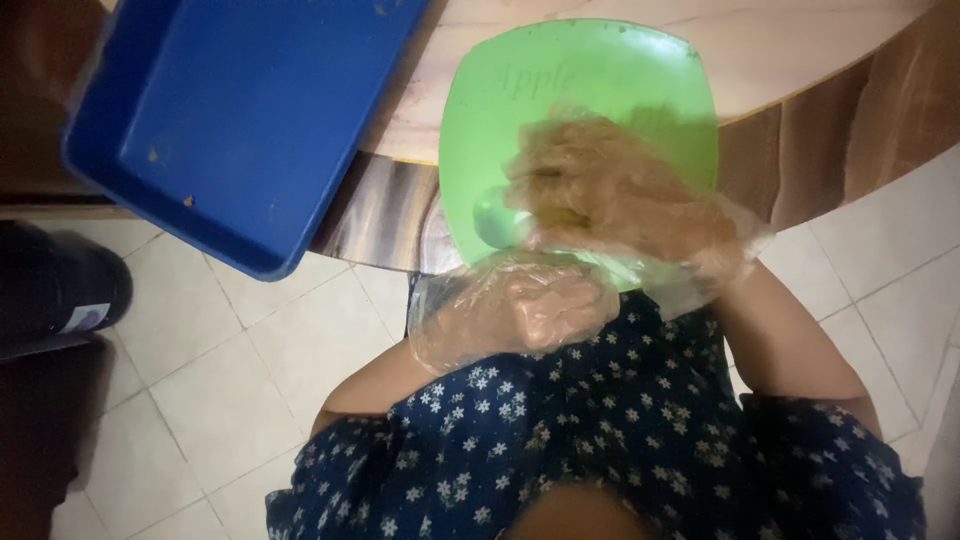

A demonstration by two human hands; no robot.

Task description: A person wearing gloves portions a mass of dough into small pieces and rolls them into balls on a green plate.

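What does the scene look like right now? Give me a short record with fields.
left hand: in a clear plastic glove, gripping the near edge of the green plate
right hand: gloved, pressed onto the plate's surface
plate position: overhanging the wooden table edge
beside it: blue tray, also overhanging
floor: pale tiles

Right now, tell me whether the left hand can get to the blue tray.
Probably yes. The left hand grips the near edge of the green plate; the blue tray lies beside it on the table, nothing between, but it must let go first.
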